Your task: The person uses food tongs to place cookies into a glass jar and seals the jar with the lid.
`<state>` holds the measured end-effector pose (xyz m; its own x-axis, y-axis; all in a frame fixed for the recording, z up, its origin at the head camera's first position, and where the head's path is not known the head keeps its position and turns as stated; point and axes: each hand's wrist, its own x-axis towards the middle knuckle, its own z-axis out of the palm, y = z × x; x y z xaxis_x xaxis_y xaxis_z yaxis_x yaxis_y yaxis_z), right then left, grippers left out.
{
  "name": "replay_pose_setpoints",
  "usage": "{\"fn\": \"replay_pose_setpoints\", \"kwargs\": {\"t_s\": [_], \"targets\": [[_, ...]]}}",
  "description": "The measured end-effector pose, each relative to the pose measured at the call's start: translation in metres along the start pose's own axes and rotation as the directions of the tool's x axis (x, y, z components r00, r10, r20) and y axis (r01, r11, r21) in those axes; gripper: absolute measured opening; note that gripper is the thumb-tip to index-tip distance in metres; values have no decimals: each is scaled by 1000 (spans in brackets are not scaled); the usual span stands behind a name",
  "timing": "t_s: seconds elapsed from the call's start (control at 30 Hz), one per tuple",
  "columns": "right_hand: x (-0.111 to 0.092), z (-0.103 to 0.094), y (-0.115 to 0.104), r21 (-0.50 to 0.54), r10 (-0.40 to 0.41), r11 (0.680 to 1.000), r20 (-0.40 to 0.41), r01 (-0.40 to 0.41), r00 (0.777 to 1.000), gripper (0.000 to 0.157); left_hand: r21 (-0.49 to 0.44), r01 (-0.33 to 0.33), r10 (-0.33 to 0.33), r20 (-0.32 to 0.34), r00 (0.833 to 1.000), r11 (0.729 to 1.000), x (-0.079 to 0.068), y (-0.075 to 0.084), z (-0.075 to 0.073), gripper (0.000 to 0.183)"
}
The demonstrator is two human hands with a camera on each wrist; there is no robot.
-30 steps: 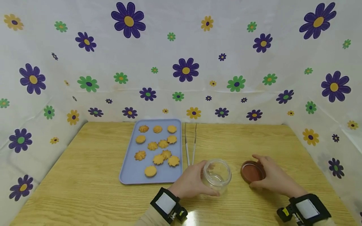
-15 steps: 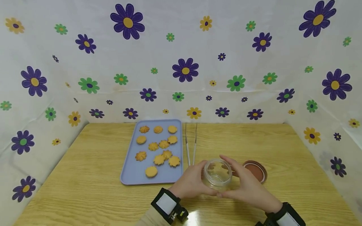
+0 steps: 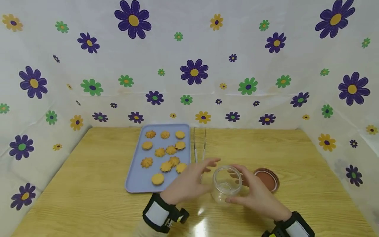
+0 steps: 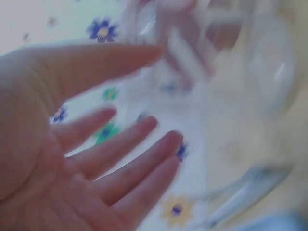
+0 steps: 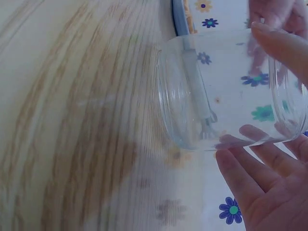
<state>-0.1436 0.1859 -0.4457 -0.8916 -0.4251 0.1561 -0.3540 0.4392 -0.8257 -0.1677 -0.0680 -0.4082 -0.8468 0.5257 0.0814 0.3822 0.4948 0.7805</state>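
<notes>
An uncovered clear glass jar (image 3: 221,195) stands upright in front of me, with no contents visible. My right hand (image 3: 258,195) grips its right side, thumb on the near side and fingers round the far side; the right wrist view shows the jar's glass wall (image 5: 226,91) between them. To the jar's left, my left hand (image 3: 189,181) is held with fingers spread and nothing in it. Its bare palm faces the left wrist view, thumb (image 4: 110,60) above the fingers. A round reddish-brown lid (image 3: 267,180) lies on the table, partly behind my right hand.
A blue tray (image 3: 134,181) with several cookies (image 3: 158,179) sits left of the jar, its near right corner behind my left hand. Metal tongs (image 3: 195,146) lie along the tray's right edge. A flower-print cloth (image 3: 165,56) walls in the wooden table (image 3: 86,184).
My right hand has let go of the lid, moved left and taken hold of the jar. My left hand has released the jar and drawn back to the left, its fingers opening out.
</notes>
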Motion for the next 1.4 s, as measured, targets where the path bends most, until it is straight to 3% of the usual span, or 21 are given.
{"fn": "replay_pose_setpoints", "kwargs": {"t_s": [0.1, 0.17, 0.23, 0.3, 0.37, 0.47, 0.5, 0.63, 0.83, 0.9, 1.0, 1.07, 1.2, 1.3, 1.4], "targets": [[1, 2, 4, 45, 6, 999, -6, -6, 1000, 90, 36, 9, -3, -165, 986, 999, 15, -7, -18, 59], [1, 6, 6, 89, 18, 996, -2, -18, 1000, 89, 80, 84, -61, -258, 964, 993, 26, -19, -19, 58], [0, 10, 7, 119, 35, 992, 6, -35, 999, 89, 185, 166, -105, -302, 948, 969, 38, -33, -13, 66], [1, 11, 7, 128, 48, 991, 20, -50, 999, 89, 312, 249, -151, -308, 939, 917, 48, -44, -5, 80], [3, 10, 7, 122, 53, 991, 31, -57, 998, 88, 445, 310, -183, -306, 934, 840, 57, -52, 0, 89], [6, 7, 6, 106, 61, 992, 45, -65, 997, 87, 553, 359, -214, -310, 926, 752, 67, -59, 5, 84], [6, 7, 6, 104, 62, 992, 49, -67, 997, 87, 566, 366, -214, -317, 924, 739, 70, -60, 6, 79], [6, 4, 5, 109, 68, 991, 55, -73, 996, 88, 567, 365, -201, -332, 922, 738, 75, -58, 6, 62], [3, 0, 5, 119, 76, 990, 52, -82, 996, 88, 612, 373, -201, -333, 921, 698, 77, -53, 8, 58], [3, -1, 5, 118, 78, 989, 51, -84, 996, 88, 608, 378, -224, -316, 922, 698, 78, -51, 9, 51], [4, -1, 5, 123, 78, 989, 57, -84, 995, 88, 574, 377, -256, -283, 924, 727, 78, -51, 10, 26], [5, -1, 5, 113, 74, 990, 64, -80, 995, 88, 535, 364, -252, -273, 928, 762, 77, -51, 10, 13], [7, -6, 2, 75, 71, 994, 56, -75, 996, 93, 457, 298, -181, -281, 942, 838, 73, -49, 11, 7], [11, -14, -4, 75, 75, 994, 9, -76, 997, 88, 401, 249, -124, -311, 942, 882, 70, -41, 7, 23], [18, -25, -16, 107, 63, 993, -48, -57, 997, 73, 324, 214, -92, -353, 931, 922, 66, -19, -6, 46]]}}
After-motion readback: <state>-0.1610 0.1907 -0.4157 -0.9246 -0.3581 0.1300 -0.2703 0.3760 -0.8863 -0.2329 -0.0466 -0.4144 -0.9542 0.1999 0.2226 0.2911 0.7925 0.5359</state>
